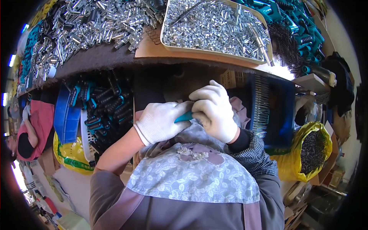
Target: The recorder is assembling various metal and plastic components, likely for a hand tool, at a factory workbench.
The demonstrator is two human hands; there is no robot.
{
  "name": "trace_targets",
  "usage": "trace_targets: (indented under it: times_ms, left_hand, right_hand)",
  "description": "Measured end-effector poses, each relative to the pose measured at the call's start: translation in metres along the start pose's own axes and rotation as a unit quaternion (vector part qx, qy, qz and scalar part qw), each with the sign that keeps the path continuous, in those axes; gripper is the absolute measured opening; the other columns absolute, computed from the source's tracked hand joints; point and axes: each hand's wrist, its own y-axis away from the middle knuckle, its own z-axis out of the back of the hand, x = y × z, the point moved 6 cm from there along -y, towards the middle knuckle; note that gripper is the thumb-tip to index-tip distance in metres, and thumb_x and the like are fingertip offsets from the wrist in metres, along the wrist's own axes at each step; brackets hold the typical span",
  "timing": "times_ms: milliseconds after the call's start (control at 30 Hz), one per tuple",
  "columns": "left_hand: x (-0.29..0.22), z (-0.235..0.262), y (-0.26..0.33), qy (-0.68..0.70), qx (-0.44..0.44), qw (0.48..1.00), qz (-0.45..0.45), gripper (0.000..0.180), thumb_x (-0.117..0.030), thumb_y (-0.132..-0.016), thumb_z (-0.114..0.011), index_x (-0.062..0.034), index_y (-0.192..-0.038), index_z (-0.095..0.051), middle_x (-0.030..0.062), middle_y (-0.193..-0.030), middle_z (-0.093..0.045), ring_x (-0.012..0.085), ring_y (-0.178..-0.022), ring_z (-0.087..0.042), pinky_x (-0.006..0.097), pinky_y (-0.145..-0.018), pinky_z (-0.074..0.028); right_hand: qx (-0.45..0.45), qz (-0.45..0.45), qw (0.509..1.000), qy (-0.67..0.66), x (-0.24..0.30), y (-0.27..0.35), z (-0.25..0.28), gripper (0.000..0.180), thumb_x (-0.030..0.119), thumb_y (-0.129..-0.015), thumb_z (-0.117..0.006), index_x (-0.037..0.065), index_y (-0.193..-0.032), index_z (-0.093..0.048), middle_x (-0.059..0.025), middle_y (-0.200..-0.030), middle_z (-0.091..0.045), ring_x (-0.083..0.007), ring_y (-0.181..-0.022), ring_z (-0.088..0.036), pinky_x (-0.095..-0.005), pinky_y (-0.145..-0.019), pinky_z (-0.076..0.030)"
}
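Observation:
My left hand (161, 122), in a white knit glove, is closed around a teal plastic piece (184, 117). Only a short stretch of the piece shows between thumb and fingers, so its full shape is hidden. Just beside it, my right hand (214, 112), also in a white glove, has its fingers curled in and close to the left fingertips. Whatever the right fingers pinch, if anything, cannot be seen. Both hands are over my lap, below the bench's front edge, above a grey-white leaf-patterned apron (191, 176).
A cream tray (214, 51) of small metal parts stands on the bench, beside heaped metal cylinders (103, 27). Teal housings (285, 19) and dark springs (283, 42) lie right. Black-and-teal handles (109, 99) fill a left bin. A blue bin (278, 115) holds rods; a yellow sack (310, 153) holds dark pieces.

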Motion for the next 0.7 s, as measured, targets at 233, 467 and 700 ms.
trace_targets:
  times_ms: [233, 467, 700]
  left_hand:
    - [-0.006, 0.0, 0.001, -0.022, 0.027, 0.999, -0.002, 0.042, -0.033, -0.08, -0.075, -0.012, -0.115, -0.065, 0.0098, -0.091, -0.07, 0.0292, -0.078, -0.071, 0.04, -0.065, -0.057]
    - [-0.011, 0.012, -0.002, -0.034, 0.007, 0.999, 0.003, 0.045, -0.028, -0.077, -0.078, -0.0136, -0.118, -0.066, 0.0088, -0.086, -0.07, 0.0284, -0.073, -0.071, 0.039, -0.063, -0.056]
    - [-0.01, 0.01, -0.002, -0.032, -0.004, 0.999, 0.005, 0.045, -0.029, -0.078, -0.078, -0.0137, -0.118, -0.065, 0.0089, -0.084, -0.069, 0.0289, -0.072, -0.07, 0.039, -0.062, -0.056]
  right_hand:
    - [0.094, -0.167, 0.974, -0.12, -0.016, 0.002, -0.011, 0.016, 0.008, -0.08, -0.07, 0.004, -0.094, -0.063, -0.0145, -0.096, -0.063, -0.0378, -0.096, -0.061, -0.0437, -0.086, -0.049]
    - [0.061, -0.306, 0.872, -0.378, -0.044, 0.012, -0.012, 0.013, 0.01, -0.099, -0.056, -0.002, -0.099, -0.061, -0.011, -0.111, -0.065, -0.0141, -0.093, -0.057, -0.0299, -0.087, -0.049]
    - [-0.01, -0.268, 0.904, -0.333, -0.03, 0.011, -0.008, 0.005, 0.005, -0.09, -0.062, 0.002, -0.094, -0.062, -0.0111, -0.117, -0.063, -0.0177, -0.093, -0.06, -0.0307, -0.086, -0.049]
